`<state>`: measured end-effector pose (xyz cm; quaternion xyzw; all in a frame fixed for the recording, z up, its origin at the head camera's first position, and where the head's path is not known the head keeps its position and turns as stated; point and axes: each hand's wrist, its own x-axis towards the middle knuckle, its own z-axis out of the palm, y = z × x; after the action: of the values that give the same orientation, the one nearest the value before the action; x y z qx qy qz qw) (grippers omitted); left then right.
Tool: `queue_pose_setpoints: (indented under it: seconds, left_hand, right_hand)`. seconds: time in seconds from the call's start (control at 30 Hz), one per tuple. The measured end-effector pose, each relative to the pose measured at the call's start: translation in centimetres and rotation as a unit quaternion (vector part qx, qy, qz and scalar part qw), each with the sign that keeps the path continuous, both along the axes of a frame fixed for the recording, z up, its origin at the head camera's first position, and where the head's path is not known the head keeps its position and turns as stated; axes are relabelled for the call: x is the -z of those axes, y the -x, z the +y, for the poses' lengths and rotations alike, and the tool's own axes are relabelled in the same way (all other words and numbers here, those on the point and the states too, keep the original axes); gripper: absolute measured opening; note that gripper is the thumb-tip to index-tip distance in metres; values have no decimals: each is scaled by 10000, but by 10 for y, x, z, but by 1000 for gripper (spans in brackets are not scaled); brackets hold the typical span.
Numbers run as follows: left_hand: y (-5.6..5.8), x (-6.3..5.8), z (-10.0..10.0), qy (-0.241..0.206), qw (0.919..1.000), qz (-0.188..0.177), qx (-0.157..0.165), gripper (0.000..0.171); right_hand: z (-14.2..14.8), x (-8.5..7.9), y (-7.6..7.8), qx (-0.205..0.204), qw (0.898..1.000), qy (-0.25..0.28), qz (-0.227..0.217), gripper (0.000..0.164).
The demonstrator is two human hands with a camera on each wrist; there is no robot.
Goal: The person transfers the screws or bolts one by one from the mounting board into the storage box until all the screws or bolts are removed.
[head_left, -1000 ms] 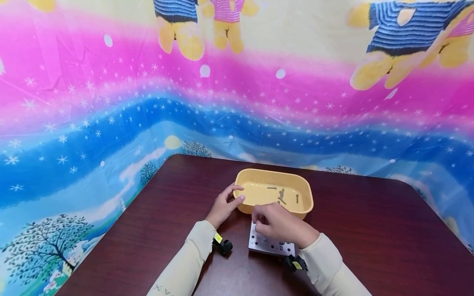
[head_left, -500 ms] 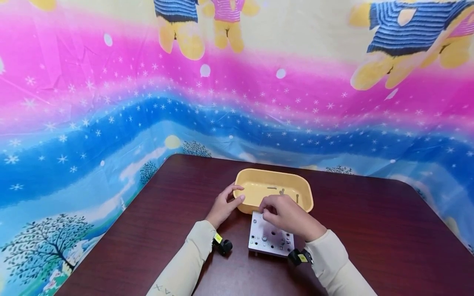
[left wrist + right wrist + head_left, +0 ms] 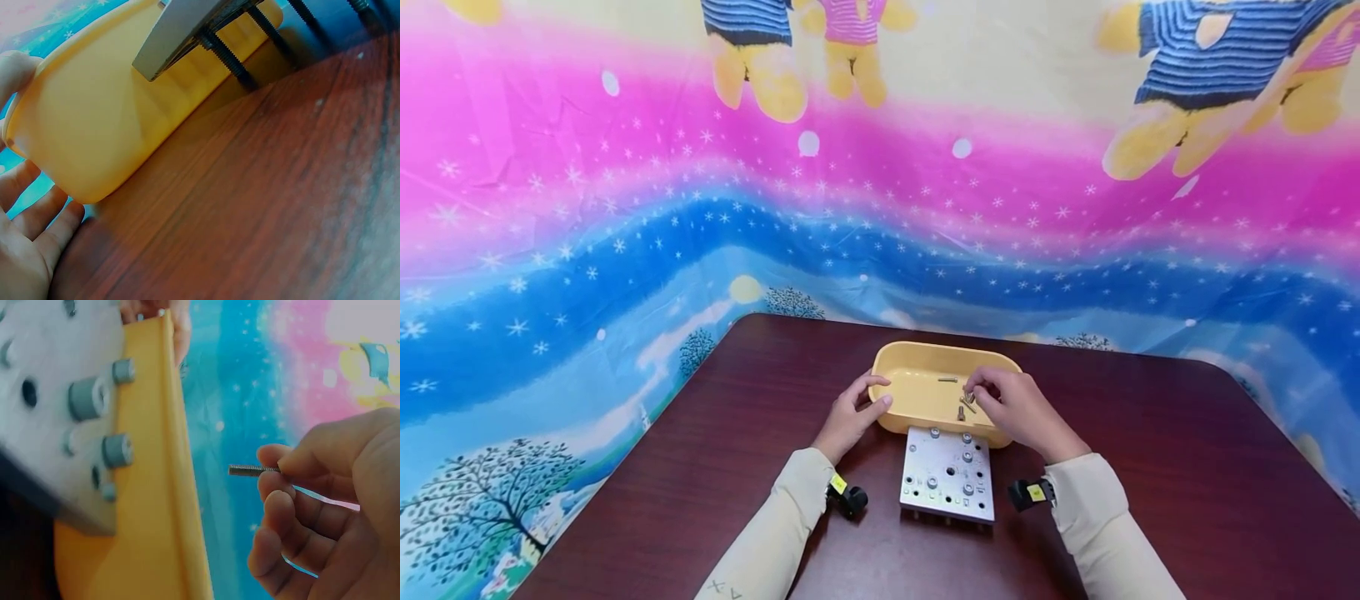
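My left hand grips the left end of a yellow plastic tub, with one digit over the rim and other fingers along the outside wall in the left wrist view. Over the tub's right part, my right hand pinches a small metal screw between thumb and index finger; its threaded end sticks out. Several loose screws lie in the tub, partly hidden by that hand. Just in front stands a silver metal plate with holes and several socket-head screws in it, their threaded shanks protruding below.
All this sits on a dark red-brown wooden table. A colourful printed cloth hangs behind the table and along its left side. Wrist cameras are strapped to both forearms.
My right hand has moved from above the plate's far edge rightward and away into the tub, uncovering the plate's top and its screws. The left hand has stayed on the tub.
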<state>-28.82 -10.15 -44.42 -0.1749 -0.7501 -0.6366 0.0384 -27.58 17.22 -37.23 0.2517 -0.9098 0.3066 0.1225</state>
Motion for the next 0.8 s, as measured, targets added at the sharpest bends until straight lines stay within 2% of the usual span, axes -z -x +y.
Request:
queue_pose_setpoints:
  seconds: [0.27, 0.57, 0.8]
  left_hand:
    - [21, 26, -1, -1, 9999, -60, -100, 38]
    - [20, 26, 0, -43, 9997, -6, -221, 34]
    - [20, 28, 1, -9, 9996, 128, -247, 37]
  right_hand:
    - [8, 19, 12, 465, 9988, -66, -124, 16]
    - [11, 34, 20, 672, 9976, -112, -126, 14]
    - [9, 42, 23, 1007, 9941, -402, -96, 13]
